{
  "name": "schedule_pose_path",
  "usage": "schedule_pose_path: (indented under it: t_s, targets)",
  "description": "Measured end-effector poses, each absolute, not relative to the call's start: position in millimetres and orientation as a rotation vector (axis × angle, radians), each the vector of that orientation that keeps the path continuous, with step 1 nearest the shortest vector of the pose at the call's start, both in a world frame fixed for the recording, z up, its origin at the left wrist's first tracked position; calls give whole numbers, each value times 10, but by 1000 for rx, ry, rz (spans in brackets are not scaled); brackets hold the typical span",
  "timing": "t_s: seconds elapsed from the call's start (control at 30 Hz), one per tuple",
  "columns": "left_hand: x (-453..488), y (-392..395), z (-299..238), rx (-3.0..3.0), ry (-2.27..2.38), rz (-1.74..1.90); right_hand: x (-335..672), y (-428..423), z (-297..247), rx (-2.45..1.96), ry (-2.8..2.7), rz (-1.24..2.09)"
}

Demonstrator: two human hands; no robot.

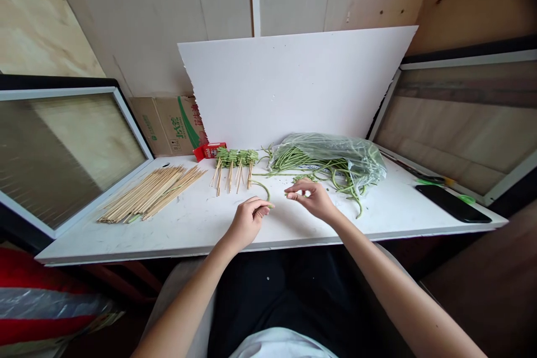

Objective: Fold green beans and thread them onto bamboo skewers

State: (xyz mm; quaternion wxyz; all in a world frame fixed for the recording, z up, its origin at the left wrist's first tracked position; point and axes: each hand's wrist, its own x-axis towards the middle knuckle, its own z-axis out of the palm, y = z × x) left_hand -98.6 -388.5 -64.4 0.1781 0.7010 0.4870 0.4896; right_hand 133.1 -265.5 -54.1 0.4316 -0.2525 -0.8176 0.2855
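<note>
My left hand rests on the white table with its fingers pinched on one long green bean that curves away toward the back. My right hand is just to the right, fingers curled on a small green bean piece. Behind my hands lie several finished skewers of folded beans. A clear plastic bag of long beans lies at the back right, with loose beans spilling out beside my right hand.
A pile of bare bamboo skewers lies at the left. A red carton and a cardboard box stand at the back. A black phone and a green-handled tool lie at the right edge. A white board leans behind.
</note>
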Motion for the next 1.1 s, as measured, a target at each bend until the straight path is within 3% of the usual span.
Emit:
schedule_pose_path:
  t_s: [0.1, 0.3, 0.7, 1.1]
  targets:
    - [-999, -3865, -711, 1968, 1393, 1341, 1595, -2322, -652, -874, -2114, 487]
    - [-1014, -3856, -765, 1958, 1390, 1258, 1917, -2037, -831, -1292, -2133, 503]
    - [-984, -3885, -724, 1990, 1409, 1231, 1962, -2001, -803, -1293, -2114, 778]
    - [-926, -3889, -720, 1883, 1440, 1440, 1343, -2915, -236, -576, -2352, 1066]
